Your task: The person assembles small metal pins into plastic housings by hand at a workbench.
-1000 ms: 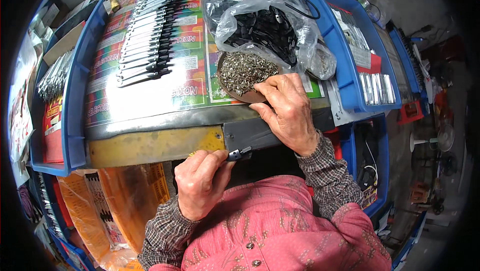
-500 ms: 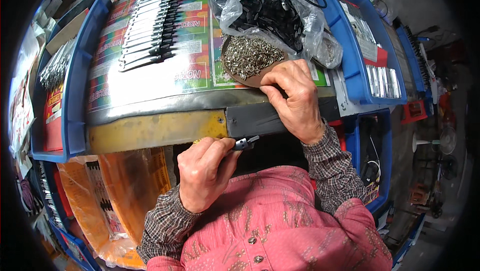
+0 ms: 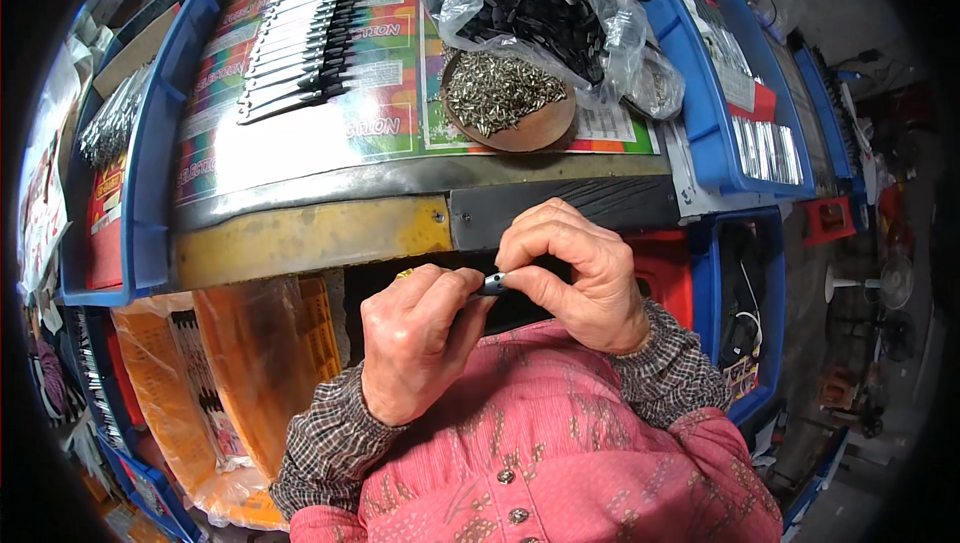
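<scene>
My left hand (image 3: 415, 338) is closed around a small dark metal piece with round holes (image 3: 491, 286), whose end sticks out past the thumb and forefinger. From the other side, my right hand (image 3: 582, 278) meets that end in a pinch of thumb and forefinger. Anything between the right fingertips is too small or hidden to name. Both hands are in front of the bench edge, over my lap. Beyond them a round brown dish (image 3: 545, 131) holds a heap of small shiny metal pins (image 3: 500, 91).
Behind the dish lies a clear plastic bag (image 3: 640, 63) of black flat parts (image 3: 535, 13). A row of slim metal tools (image 3: 300, 38) lies at the bench's left. Blue trays stand left (image 3: 150, 173) and right (image 3: 705, 133). An orange plastic-lined crate (image 3: 255, 373) sits low left.
My right hand has moved from the dish's front edge down to the metal piece in my left hand, and its fingertips now meet the end. The left hand has stayed nearly in place.
</scene>
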The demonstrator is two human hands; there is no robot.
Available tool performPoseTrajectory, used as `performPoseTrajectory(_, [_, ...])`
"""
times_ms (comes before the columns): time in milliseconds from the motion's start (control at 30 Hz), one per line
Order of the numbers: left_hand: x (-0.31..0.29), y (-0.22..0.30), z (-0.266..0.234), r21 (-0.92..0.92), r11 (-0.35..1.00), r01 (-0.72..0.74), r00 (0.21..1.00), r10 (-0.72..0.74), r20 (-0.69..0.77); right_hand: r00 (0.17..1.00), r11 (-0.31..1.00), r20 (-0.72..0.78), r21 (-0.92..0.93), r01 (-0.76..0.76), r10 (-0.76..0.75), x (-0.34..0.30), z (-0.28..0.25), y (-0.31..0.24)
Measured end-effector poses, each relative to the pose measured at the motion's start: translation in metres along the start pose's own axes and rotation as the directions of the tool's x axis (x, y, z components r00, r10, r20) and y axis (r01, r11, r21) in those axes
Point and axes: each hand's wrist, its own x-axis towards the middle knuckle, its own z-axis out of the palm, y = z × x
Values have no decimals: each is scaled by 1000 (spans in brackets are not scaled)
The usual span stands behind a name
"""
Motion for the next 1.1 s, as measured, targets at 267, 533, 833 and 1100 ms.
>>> performPoseTrajectory(267, [-3,6,2,33,999,-30,999,29,17,987,981,47,109,-161,157,-8,1,-8])
performPoseTrajectory(533, [-4,1,7,75,991,-108,993,111,-33,999,998,-36,-56,-18,16,-11,9,-6])
performPoseTrajectory(833, [-4,-4,10,118,981,-153,985,161,-66,958,897,-18,-358,261,-286,-17,13,-2])
performPoseTrajectory(1100, [-6,-5,14,135,982,-129,990,136,-45,930,840,24,-421,342,-367,-25,14,10])
